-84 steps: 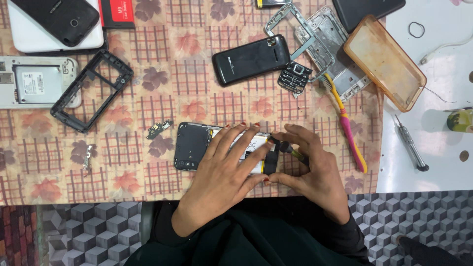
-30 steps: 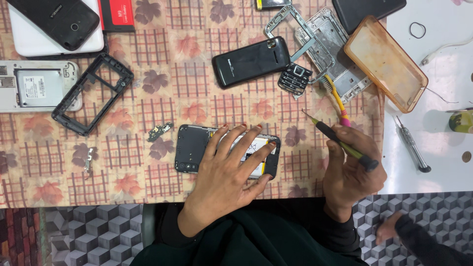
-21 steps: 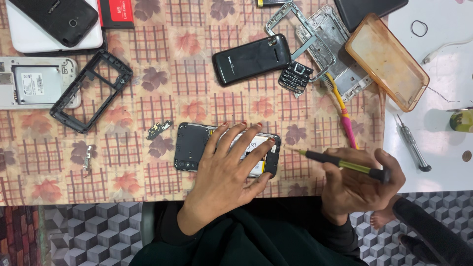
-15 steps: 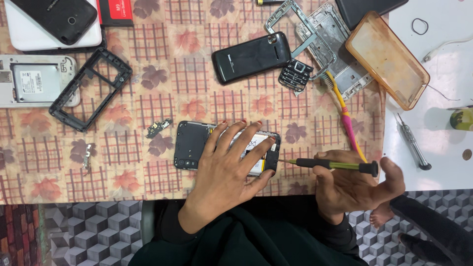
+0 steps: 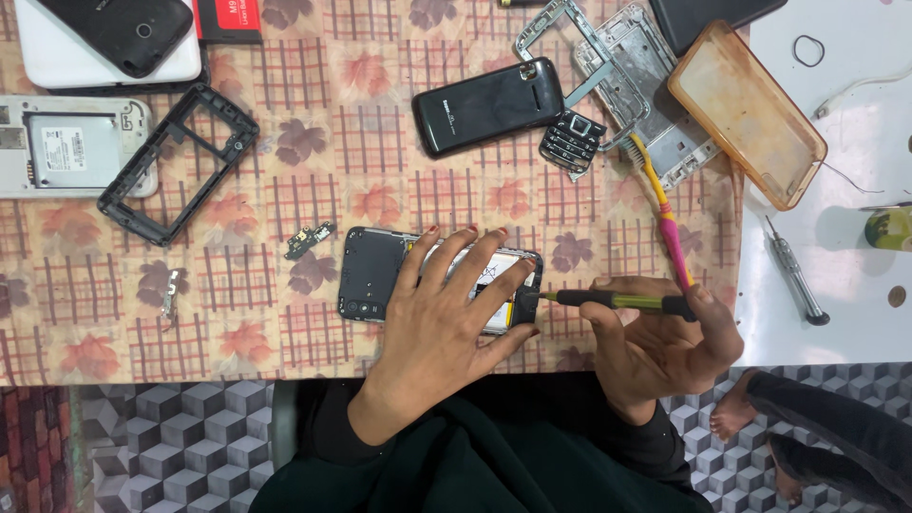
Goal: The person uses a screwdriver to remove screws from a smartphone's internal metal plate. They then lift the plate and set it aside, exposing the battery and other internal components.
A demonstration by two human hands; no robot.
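Black, back cover off: the opened phone (image 5: 380,275) lies flat near the front edge of the table, its inner plate and a pale battery area showing. The left hand (image 5: 446,328) is spread over its right half, fingers apart and pressing down. The right hand (image 5: 665,347) is curled around a thin screwdriver (image 5: 617,301) with a yellow-green shaft; the fingers are closed on the handle, and the tip meets the phone's right end.

Surface: a cloth (image 5: 285,190) in orange and cream with a red grid and leaf prints. A small circuit strip (image 5: 309,239) sits just left of the phone; a metal bit (image 5: 171,293) lies farther left. Beyond that are a black phone frame (image 5: 176,161) and a silver phone back (image 5: 62,147). Toward the far side are a black candybar phone (image 5: 489,104), a loose keypad (image 5: 573,141) touching it, and grey metal frames (image 5: 636,76). A yellow-pink toothbrush (image 5: 665,214) lies slanted above the right hand.

To the right, a white board (image 5: 845,266) carries an amber phone case (image 5: 746,114) across its edge and a second screwdriver (image 5: 796,275).

Below the table edge: floor tiles (image 5: 161,446) in a grey cube pattern; another person's bare foot (image 5: 736,413) lower right
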